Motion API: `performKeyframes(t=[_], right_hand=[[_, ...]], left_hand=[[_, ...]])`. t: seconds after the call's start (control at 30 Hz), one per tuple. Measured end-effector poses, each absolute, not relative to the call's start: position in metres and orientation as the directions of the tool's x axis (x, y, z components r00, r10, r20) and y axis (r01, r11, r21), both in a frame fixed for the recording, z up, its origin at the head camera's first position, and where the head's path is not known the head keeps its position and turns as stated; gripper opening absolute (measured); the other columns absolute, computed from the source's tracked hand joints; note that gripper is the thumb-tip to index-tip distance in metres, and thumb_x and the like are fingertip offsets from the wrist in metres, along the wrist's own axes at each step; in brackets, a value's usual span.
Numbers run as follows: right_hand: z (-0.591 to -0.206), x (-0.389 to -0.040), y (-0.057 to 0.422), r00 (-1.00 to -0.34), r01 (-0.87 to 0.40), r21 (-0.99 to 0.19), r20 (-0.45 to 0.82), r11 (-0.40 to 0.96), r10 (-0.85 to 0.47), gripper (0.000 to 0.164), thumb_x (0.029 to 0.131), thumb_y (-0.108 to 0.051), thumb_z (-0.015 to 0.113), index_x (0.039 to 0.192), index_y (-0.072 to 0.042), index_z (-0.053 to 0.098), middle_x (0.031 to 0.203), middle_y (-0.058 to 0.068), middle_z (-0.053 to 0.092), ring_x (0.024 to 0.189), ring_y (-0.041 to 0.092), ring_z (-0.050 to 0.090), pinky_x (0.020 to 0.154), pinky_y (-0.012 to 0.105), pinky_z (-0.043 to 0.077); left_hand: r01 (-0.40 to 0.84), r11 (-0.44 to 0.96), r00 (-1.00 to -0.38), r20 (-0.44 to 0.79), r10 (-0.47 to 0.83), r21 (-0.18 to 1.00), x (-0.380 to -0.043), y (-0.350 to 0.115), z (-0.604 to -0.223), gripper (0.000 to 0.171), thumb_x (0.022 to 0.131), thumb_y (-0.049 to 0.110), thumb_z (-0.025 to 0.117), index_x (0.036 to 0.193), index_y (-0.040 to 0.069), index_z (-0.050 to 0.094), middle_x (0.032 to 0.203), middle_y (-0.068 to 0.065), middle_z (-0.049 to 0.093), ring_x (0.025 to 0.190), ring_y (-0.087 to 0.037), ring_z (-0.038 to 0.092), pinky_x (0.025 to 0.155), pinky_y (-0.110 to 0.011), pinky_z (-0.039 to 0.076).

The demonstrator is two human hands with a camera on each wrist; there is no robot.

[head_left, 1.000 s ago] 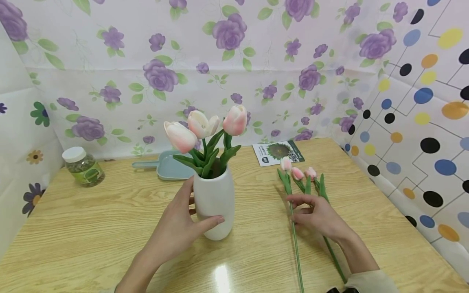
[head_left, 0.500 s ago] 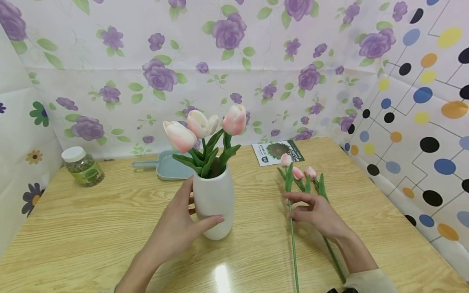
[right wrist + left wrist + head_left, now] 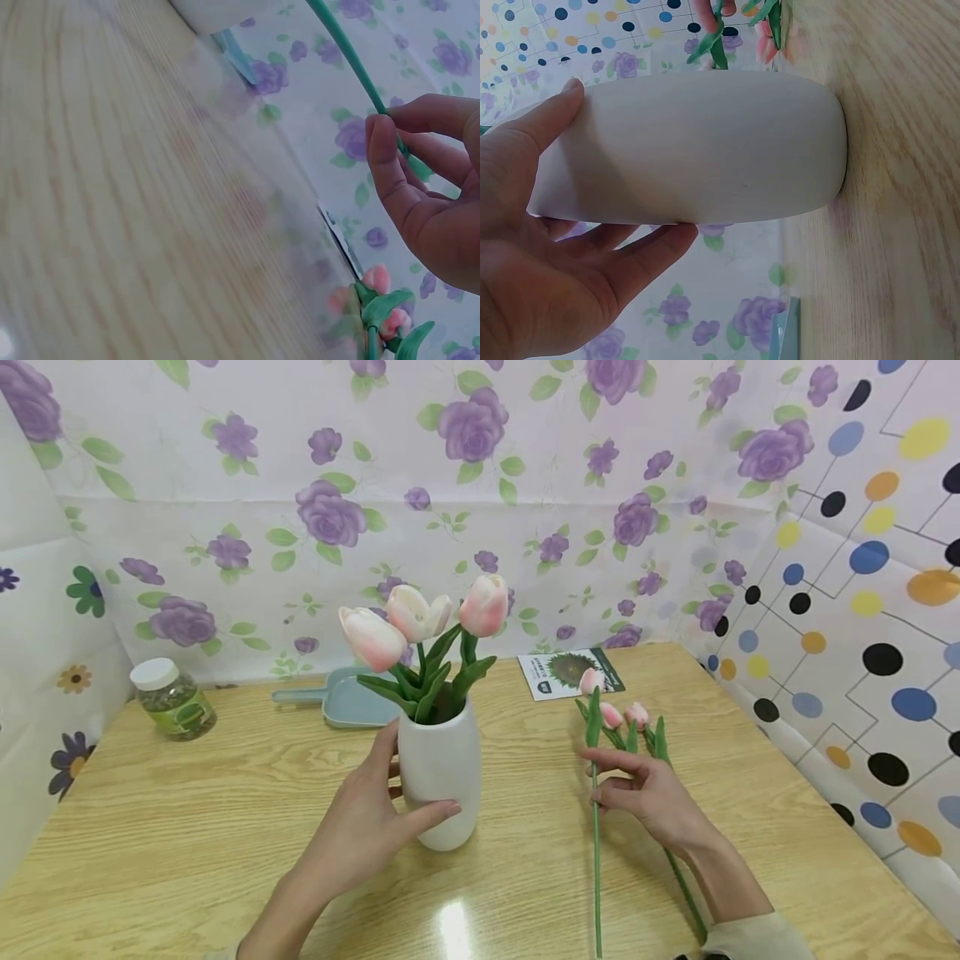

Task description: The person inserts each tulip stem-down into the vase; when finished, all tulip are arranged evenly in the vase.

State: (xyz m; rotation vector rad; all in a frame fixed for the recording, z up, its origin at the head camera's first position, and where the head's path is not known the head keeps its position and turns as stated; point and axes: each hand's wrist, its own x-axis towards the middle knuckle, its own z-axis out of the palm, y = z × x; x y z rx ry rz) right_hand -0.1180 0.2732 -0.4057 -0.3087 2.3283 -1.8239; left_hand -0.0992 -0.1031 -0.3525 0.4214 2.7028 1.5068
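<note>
A white vase (image 3: 441,777) stands upright on the wooden table with three pale pink tulips (image 3: 417,614) in it. My left hand (image 3: 367,822) grips its side, the thumb across the front and the fingers behind; the left wrist view shows the same hold on the vase (image 3: 705,150). To the right, my right hand (image 3: 651,797) pinches the green stem (image 3: 352,56) of a single tulip (image 3: 592,681) between thumb and fingers. Two more pink tulips (image 3: 637,716) lie on the table beyond and beneath that hand, their stems partly hidden by it.
At the back left stands a jar with a white lid (image 3: 172,700). A light blue dustpan (image 3: 356,697) lies behind the vase. Near the back wall is a printed packet (image 3: 570,673). Patterned sheets (image 3: 450,527) line the back and sides of the table (image 3: 225,827).
The pinched tulip has risen slightly, and its stem's lower end has swung left, so the stem now hangs nearly straight in the head view. My left hand and the vase stay put.
</note>
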Motion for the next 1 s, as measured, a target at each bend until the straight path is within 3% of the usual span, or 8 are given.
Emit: performKeyframes(t=[0.23, 0.53, 1.0], right_hand=[[-0.403, -0.118, 0.269, -0.975, -0.045, -0.976, -0.004, 0.212, -0.222, 0.057, 0.098, -0.004, 0.073, 0.151, 0.004, 0.053, 0.152, 0.030, 0.048, 0.089, 0.008, 0.071, 0.081, 0.032, 0.064], [-0.394, -0.115, 0.264, -0.981, -0.050, -0.984, 0.016, 0.171, -0.195, 0.057, 0.097, -0.006, 0.074, 0.150, 0.002, 0.055, 0.137, 0.004, 0.060, 0.089, 0.010, 0.074, 0.082, 0.032, 0.063], [-0.373, -0.117, 0.251, -0.990, -0.052, -0.997, 0.043, 0.065, -0.133, 0.049, 0.097, -0.004, 0.075, 0.145, -0.003, 0.062, 0.131, 0.004, 0.056, 0.090, 0.008, 0.071, 0.086, 0.029, 0.063]], left_hand=[[0.240, 0.492, -0.961, 0.131, 0.245, 0.837, -0.100, -0.103, -0.353, 0.102, 0.081, 0.050, 0.091, 0.161, 0.034, 0.029, 0.142, -0.003, 0.062, 0.123, -0.027, 0.068, 0.099, -0.050, 0.060], [0.227, 0.492, -0.964, 0.120, 0.238, 0.841, -0.101, -0.102, -0.353, 0.104, 0.081, 0.052, 0.091, 0.162, 0.034, 0.028, 0.144, -0.003, 0.061, 0.124, -0.028, 0.068, 0.100, -0.051, 0.060], [0.222, 0.568, -0.972, 0.135, 0.192, 0.792, -0.097, -0.098, -0.352, 0.104, 0.078, 0.055, 0.092, 0.160, 0.029, 0.033, 0.138, -0.002, 0.064, 0.118, -0.027, 0.070, 0.094, -0.049, 0.059]])
